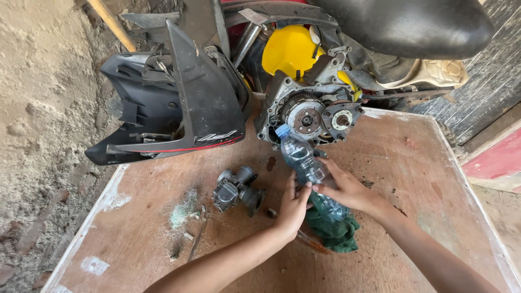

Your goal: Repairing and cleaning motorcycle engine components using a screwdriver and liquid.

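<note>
Plywood board [412,179], dirt floor at 9 o'clock | clear bottle [306,163], blue cap toward 11 o'clock | left hand [293,209] and right hand [347,189] both wrapped around bottle, green rag [334,233] beneath

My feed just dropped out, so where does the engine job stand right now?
Already done: the engine sits with its side cover off, gears exposed, and the carburetor lies loose on the board. In hand: the left hand and right hand both grip a plastic bottle tilted toward the engine, cap on. Left: black fairing is off beside it; a green rag lies under the hands.
</note>
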